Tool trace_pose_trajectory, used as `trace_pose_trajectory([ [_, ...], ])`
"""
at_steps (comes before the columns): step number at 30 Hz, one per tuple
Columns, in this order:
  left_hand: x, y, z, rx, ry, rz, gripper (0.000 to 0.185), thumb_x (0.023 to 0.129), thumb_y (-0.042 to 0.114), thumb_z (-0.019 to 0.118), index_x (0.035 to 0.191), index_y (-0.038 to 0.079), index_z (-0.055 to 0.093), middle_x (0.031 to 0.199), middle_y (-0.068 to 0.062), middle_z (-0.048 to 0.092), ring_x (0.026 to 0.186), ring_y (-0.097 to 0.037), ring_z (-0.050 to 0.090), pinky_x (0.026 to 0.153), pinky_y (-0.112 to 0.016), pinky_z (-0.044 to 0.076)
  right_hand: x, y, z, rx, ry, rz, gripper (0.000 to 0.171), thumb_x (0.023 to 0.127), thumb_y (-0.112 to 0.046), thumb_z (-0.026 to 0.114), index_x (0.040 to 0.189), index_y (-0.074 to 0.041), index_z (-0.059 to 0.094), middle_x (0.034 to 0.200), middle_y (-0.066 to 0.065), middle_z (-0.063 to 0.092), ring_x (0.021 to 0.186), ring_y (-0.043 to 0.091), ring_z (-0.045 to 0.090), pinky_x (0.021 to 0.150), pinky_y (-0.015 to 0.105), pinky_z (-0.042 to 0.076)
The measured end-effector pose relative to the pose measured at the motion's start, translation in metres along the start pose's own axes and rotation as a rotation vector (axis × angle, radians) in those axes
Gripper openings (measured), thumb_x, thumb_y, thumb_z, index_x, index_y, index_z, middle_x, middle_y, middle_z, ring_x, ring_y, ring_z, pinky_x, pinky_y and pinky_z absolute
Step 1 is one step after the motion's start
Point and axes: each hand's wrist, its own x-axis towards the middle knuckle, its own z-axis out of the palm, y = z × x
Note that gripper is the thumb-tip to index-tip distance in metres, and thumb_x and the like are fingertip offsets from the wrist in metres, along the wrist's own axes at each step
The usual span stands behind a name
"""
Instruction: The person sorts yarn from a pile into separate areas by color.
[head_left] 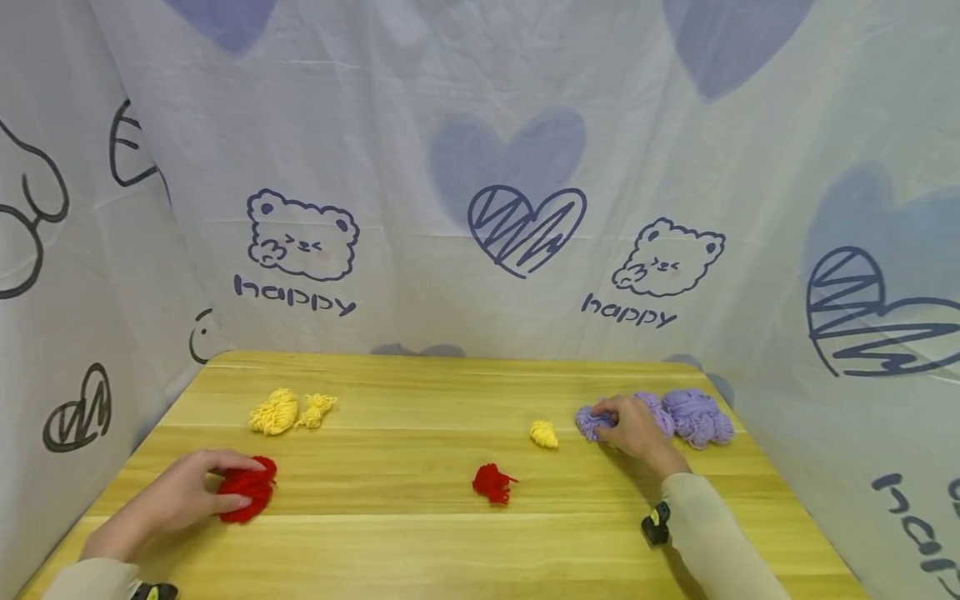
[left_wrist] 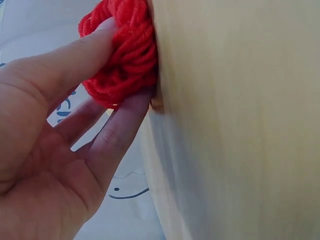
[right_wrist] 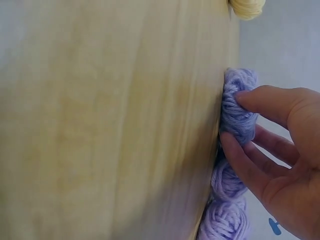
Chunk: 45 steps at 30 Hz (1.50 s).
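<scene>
On the left of the table, my left hand (head_left: 178, 493) grips a red yarn bundle (head_left: 253, 493), thumb on one side and fingers on the other. The left wrist view shows the looped strands of this red yarn (left_wrist: 131, 55) against the tabletop. Over on the right, my right hand (head_left: 637, 429) pinches a small bluish-purple yarn ball (head_left: 589, 423) between thumb and fingers. In the right wrist view that ball (right_wrist: 240, 117) rests on the table, beside two lighter purple yarn bundles, the nearer (right_wrist: 227, 182) and the farther (right_wrist: 225, 222).
Two yellow yarn bundles, one larger (head_left: 274, 413) and one smaller (head_left: 317, 410), lie at the back left. A small yellow ball (head_left: 543, 434) and a small red clump (head_left: 492, 483) sit between my hands. Printed cloth (head_left: 405, 275) hangs around the wooden table (head_left: 375, 550).
</scene>
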Motion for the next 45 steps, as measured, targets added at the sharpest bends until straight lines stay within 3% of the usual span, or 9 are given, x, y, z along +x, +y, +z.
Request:
trace_pose_trajectory([
  [7, -0.004, 0.000, -0.001, -0.055, 0.008, 0.016, 0.045, 0.081, 0.019, 0.087, 0.123, 0.007, 0.073, 0.130, -0.028, 0.066, 0.111, -0.039, 0.066, 0.076, -0.026, 0.058, -0.003, -0.001, 0.000, 0.022, -0.016, 0.027, 0.022, 0.086, -0.004, 0.080, 0.109, -0.005, 0.079, 0.116, 0.021, 0.074, 0.099, 0.029, 0.069, 0.085, 0.048, 0.058],
  [10, -0.005, 0.006, -0.004, -0.028, 0.020, 0.034, 0.047, 0.081, 0.021, 0.088, 0.123, 0.008, 0.073, 0.135, -0.031, 0.061, 0.116, -0.046, 0.063, 0.079, -0.031, 0.059, -0.003, -0.001, -0.001, 0.030, -0.020, 0.029, 0.023, 0.087, -0.005, 0.080, 0.110, -0.004, 0.079, 0.116, 0.020, 0.075, 0.102, 0.032, 0.070, 0.088, 0.050, 0.059],
  [13, -0.005, 0.014, -0.007, 0.007, 0.052, 0.046, 0.048, 0.080, 0.024, 0.089, 0.123, 0.008, 0.073, 0.139, -0.033, 0.057, 0.121, -0.053, 0.058, 0.085, -0.047, 0.061, -0.004, -0.002, -0.001, 0.036, -0.018, 0.031, 0.023, 0.088, -0.006, 0.079, 0.111, -0.004, 0.079, 0.119, 0.022, 0.074, 0.105, 0.035, 0.070, 0.090, 0.051, 0.058],
  [16, -0.003, 0.027, -0.009, 0.015, 0.103, 0.070, 0.047, 0.081, 0.025, 0.088, 0.122, 0.008, 0.073, 0.139, -0.032, 0.057, 0.123, -0.054, 0.055, 0.088, -0.061, 0.058, -0.005, -0.002, -0.002, 0.046, -0.019, 0.038, 0.024, 0.088, -0.005, 0.079, 0.112, -0.003, 0.078, 0.122, 0.024, 0.073, 0.107, 0.036, 0.069, 0.091, 0.052, 0.058],
  [18, -0.001, 0.039, -0.009, 0.017, 0.144, 0.101, 0.045, 0.081, 0.024, 0.088, 0.121, 0.008, 0.073, 0.137, -0.028, 0.060, 0.122, -0.052, 0.057, 0.088, -0.064, 0.057, -0.006, -0.002, -0.002, 0.053, -0.020, 0.047, 0.024, 0.088, -0.005, 0.078, 0.112, -0.003, 0.078, 0.124, 0.025, 0.072, 0.107, 0.036, 0.069, 0.091, 0.052, 0.058],
  [24, 0.008, 0.078, -0.001, 0.040, 0.200, 0.207, 0.040, 0.081, 0.019, 0.088, 0.119, 0.018, 0.074, 0.128, -0.010, 0.071, 0.119, -0.038, 0.064, 0.089, -0.049, 0.061, -0.007, -0.003, -0.001, 0.077, -0.019, 0.068, 0.024, 0.088, -0.004, 0.078, 0.112, -0.004, 0.079, 0.128, 0.026, 0.069, 0.107, 0.036, 0.069, 0.089, 0.050, 0.059],
  [30, 0.019, 0.112, 0.012, -0.046, 0.126, 0.312, 0.037, 0.086, 0.021, 0.085, 0.121, 0.020, 0.073, 0.129, -0.007, 0.071, 0.117, -0.032, 0.065, 0.080, -0.030, 0.060, -0.008, -0.004, 0.000, 0.060, -0.010, 0.063, 0.023, 0.088, -0.004, 0.078, 0.111, -0.004, 0.079, 0.128, 0.026, 0.070, 0.107, 0.035, 0.069, 0.089, 0.050, 0.059],
  [36, 0.038, 0.140, 0.025, -0.074, 0.050, 0.374, 0.035, 0.088, 0.022, 0.082, 0.122, 0.023, 0.073, 0.127, -0.003, 0.071, 0.117, -0.029, 0.065, 0.083, -0.034, 0.060, -0.010, -0.002, 0.002, 0.062, 0.001, 0.053, 0.024, 0.088, -0.003, 0.078, 0.112, -0.004, 0.079, 0.129, 0.027, 0.069, 0.108, 0.037, 0.069, 0.091, 0.051, 0.058],
  [45, 0.070, 0.176, 0.059, -0.102, -0.027, 0.444, 0.034, 0.090, 0.016, 0.079, 0.123, 0.021, 0.073, 0.127, -0.002, 0.070, 0.118, -0.027, 0.065, 0.086, -0.043, 0.061, -0.011, -0.001, 0.003, 0.060, 0.007, 0.050, 0.025, 0.088, -0.003, 0.077, 0.114, -0.004, 0.078, 0.131, 0.027, 0.068, 0.111, 0.040, 0.068, 0.091, 0.052, 0.058],
])
